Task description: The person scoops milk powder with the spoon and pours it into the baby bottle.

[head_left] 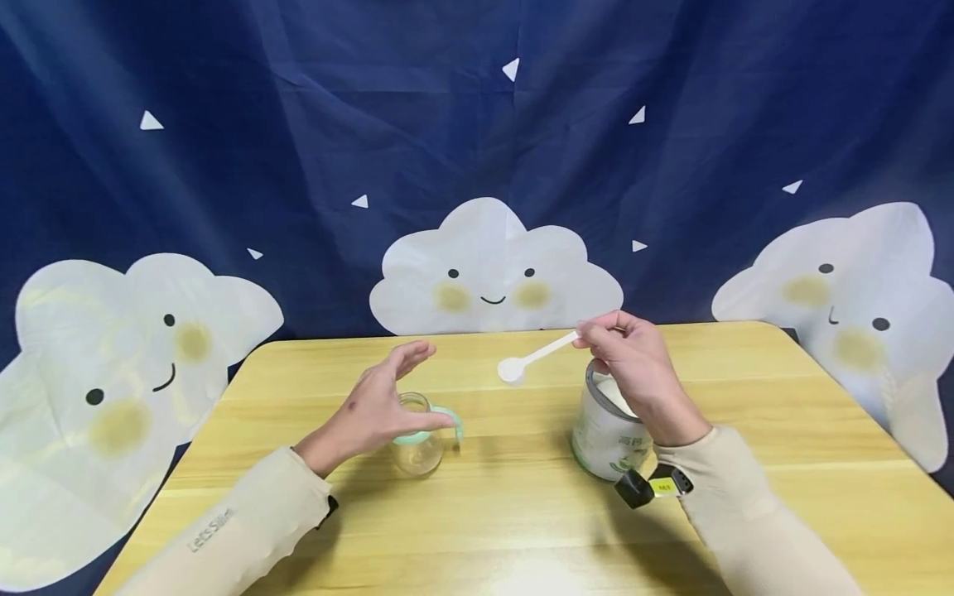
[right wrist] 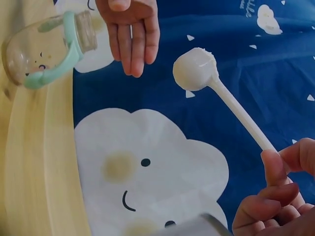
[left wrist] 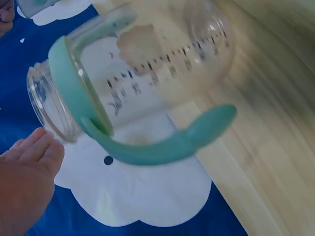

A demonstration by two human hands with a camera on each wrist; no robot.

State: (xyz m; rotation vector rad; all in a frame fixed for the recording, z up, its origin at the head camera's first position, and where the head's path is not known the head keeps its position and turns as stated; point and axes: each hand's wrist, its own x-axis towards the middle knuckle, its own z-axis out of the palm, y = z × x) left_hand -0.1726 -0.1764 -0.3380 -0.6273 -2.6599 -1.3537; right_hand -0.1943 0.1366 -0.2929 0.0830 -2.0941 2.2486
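Observation:
My right hand (head_left: 637,360) pinches the end of a white measuring scoop's (head_left: 512,370) long handle. The scoop hangs in the air left of an open tin (head_left: 605,437) of white powder, and powder fills its bowl. In the right wrist view the scoop (right wrist: 194,70) shows a rounded bowl. A clear baby bottle (head_left: 419,459), uncapped, stands upright on the table with a mint-green collar and handles. My left hand (head_left: 370,410) hovers by its neck, thumb and fingers spread apart. The left wrist view shows measuring marks along the bottle (left wrist: 162,64), with fingertips close by its mouth.
The wooden table (head_left: 492,513) carries the bottle on the left and the tin on the right. Behind its far edge hangs a dark blue curtain (head_left: 417,124) with smiling white clouds. A black wrist device (head_left: 635,488) sits near the tin's lower side in the head view.

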